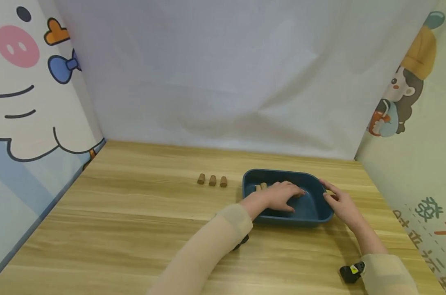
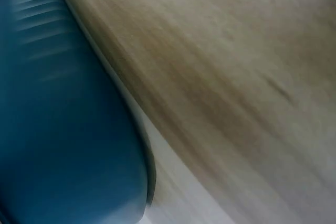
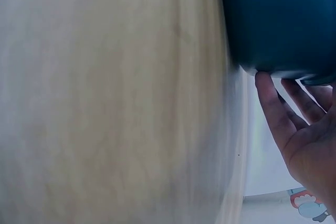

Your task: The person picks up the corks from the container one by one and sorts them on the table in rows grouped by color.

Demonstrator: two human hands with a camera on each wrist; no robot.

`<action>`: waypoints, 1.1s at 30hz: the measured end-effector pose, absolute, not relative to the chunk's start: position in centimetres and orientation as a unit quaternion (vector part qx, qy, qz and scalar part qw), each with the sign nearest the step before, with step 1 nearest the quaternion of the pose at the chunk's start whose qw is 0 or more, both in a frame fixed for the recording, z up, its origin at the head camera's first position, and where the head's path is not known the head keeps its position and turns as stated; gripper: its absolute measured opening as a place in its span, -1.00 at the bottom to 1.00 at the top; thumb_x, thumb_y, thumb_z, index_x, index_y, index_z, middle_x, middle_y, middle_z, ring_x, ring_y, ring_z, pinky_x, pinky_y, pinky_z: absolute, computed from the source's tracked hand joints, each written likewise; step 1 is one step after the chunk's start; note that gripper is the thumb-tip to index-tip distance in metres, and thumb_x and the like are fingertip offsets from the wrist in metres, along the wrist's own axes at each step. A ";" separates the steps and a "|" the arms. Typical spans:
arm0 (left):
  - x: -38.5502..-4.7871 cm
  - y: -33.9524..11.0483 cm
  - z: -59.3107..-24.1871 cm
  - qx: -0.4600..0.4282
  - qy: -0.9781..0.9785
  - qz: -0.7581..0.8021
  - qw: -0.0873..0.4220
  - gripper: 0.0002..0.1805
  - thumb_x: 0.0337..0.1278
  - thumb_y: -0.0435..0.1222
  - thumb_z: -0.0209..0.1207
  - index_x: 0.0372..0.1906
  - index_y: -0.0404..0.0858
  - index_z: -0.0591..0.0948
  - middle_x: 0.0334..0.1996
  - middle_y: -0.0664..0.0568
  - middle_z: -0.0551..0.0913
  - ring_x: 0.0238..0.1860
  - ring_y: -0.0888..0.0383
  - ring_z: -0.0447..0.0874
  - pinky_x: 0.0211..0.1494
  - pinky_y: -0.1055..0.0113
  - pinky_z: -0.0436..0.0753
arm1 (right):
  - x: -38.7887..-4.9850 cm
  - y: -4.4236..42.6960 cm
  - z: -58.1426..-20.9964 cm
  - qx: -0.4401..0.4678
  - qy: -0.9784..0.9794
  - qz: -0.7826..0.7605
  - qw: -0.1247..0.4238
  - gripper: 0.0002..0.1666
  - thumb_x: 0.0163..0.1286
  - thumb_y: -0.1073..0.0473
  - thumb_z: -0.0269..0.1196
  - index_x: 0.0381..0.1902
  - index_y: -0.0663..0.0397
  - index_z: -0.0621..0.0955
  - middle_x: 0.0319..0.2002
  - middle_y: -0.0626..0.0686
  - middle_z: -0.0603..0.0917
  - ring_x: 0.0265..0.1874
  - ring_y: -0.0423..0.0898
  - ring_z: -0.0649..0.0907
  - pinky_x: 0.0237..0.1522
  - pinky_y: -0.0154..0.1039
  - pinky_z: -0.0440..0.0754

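While left hand (image 1: pixel 281 196) reaches into blue bin (image 1: pixel 296 223) toward tabletop's (image 1: pixel 134 205) far right corner, any pinch is too hidden to judge; right hand (image 1: pixel 342 205), fingers parted, touches bin's right end. Best brace lightly there, fingertips clear of wooden pegs (image 1: pixel 264 185) near left end.

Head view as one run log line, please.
left hand: over blue rounded tray; right hand: touching tray; three brown stubby blocks: outside tray

Dk-blue bin (image 1: pixel 293 222), upright, w/ wooden pegs (image 1: pixel 263 186) inside; 3 brown blocks (image 1: pixel 212 180) in row to its L.
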State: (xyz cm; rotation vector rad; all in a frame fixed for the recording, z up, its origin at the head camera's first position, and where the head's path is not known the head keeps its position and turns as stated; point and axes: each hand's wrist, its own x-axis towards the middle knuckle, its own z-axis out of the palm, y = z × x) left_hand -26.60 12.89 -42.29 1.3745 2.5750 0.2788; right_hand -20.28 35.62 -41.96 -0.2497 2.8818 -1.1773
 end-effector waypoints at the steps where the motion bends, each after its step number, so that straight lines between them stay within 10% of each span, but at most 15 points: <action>1: -26.6 13.0 -42.4 0.465 0.875 0.086 0.106 -0.31 0.18 -0.01 0.19 0.40 0.04 0.26 0.33 0.23 0.34 0.43 0.17 0.09 0.41 0.23 0.23 | -20.3 35.6 -42.0 -0.081 0.924 -0.375 0.008 -0.41 0.53 0.13 -0.09 0.44 0.15 0.17 0.32 0.43 0.25 0.16 0.46 0.39 -0.06 -0.05 0.55; 22: -27.1 11.8 -42.5 0.485 0.856 0.139 0.110 -0.60 0.25 -0.33 0.15 0.19 -0.15 0.52 0.03 0.03 0.49 0.05 0.22 0.49 0.06 0.57 0.45 | -20.1 35.6 -41.9 -0.087 0.921 -0.379 0.011 -0.41 0.53 0.14 -0.09 0.44 0.17 0.15 0.33 0.45 0.21 0.15 0.49 0.37 -0.05 0.04 0.54; 33: -27.2 11.5 -42.7 0.476 0.863 0.145 0.089 -0.79 0.25 -0.27 0.16 -0.05 -0.10 0.67 -0.06 0.07 0.55 -0.04 0.23 0.50 0.00 0.55 0.47 | -20.0 35.6 -41.8 -0.088 0.919 -0.384 0.010 -0.41 0.53 0.13 -0.09 0.44 0.16 0.16 0.33 0.44 0.22 0.16 0.47 0.38 -0.20 -0.49 0.46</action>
